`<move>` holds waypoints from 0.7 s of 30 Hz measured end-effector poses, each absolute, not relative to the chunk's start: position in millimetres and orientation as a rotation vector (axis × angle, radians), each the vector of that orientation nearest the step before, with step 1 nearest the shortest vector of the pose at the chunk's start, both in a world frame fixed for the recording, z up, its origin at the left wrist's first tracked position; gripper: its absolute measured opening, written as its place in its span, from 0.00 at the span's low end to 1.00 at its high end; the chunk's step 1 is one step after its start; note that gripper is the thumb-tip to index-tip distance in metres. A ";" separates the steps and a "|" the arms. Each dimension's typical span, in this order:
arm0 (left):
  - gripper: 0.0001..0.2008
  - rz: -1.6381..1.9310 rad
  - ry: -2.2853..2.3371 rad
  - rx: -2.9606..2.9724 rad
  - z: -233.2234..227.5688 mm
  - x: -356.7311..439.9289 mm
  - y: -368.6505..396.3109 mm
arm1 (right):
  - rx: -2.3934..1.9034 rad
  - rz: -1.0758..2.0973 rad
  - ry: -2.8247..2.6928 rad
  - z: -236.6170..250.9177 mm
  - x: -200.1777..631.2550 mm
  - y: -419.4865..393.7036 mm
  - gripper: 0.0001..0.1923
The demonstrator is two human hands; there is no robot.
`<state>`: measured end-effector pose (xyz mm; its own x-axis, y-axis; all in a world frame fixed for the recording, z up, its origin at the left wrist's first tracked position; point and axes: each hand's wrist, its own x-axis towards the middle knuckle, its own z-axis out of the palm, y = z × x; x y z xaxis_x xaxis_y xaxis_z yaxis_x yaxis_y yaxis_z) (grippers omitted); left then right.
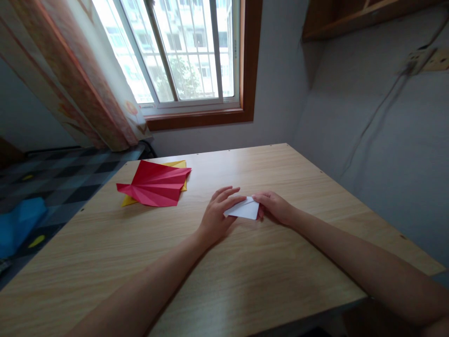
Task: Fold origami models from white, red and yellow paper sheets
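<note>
A small piece of folded white paper (243,210), with a crease line near its upper edge, is between my two hands over the middle of the table. My left hand (219,211) holds its left end, fingers stretched across the top edge and the thumb largely hidden. At the paper's right end, my right hand (275,207) pinches the upper corner between thumb and curled fingers. Farther off to the left lies a creased red paper (157,185), fanned in pleats. Beneath it, parts of a yellow paper (184,164) stick out.
The light wooden table (280,271) reaches toward a barred window (189,56). On the left are a curtain (91,79) and a checkered cloth surface (80,173) with a blue item (21,224) on it. A cord (372,121) hangs down the right wall from a socket.
</note>
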<state>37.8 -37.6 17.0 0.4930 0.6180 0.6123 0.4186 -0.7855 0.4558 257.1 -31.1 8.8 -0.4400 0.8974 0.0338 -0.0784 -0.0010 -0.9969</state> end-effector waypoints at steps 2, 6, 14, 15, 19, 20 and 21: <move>0.20 1.164 0.857 2.473 16.3 37.4 -36.0 | -0.910 1.559 -1.478 9.5 257.1 -31.8 0.27; 0.18 1.164 0.876 2.371 15.8 39.3 -35.9 | -0.935 1.554 -1.493 11.6 257.4 -32.8 0.30; 0.16 1.040 1.092 2.043 21.8 44.9 -42.7 | -0.838 1.588 -1.410 8.9 257.4 -30.9 0.32; 0.18 1.025 1.122 1.975 21.6 45.0 -43.0 | -0.833 1.588 -1.388 9.0 257.1 -30.6 0.31; 0.20 1.025 1.130 1.743 21.2 45.9 -42.5 | -0.823 1.553 -1.318 10.8 254.9 -31.3 0.26; 0.20 1.026 1.122 1.710 21.5 46.2 -42.2 | -0.822 1.548 -1.311 11.2 254.4 -31.8 0.24; 0.20 1.023 1.114 1.688 21.8 46.6 -41.8 | -0.817 1.546 -1.308 11.6 254.0 -32.3 0.24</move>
<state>46.6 -41.8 21.8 0.2691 0.9473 0.1739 0.2544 -0.2441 0.9358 254.0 -32.3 11.6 -0.3547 0.9322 0.0725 -0.2259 -0.0102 -0.9741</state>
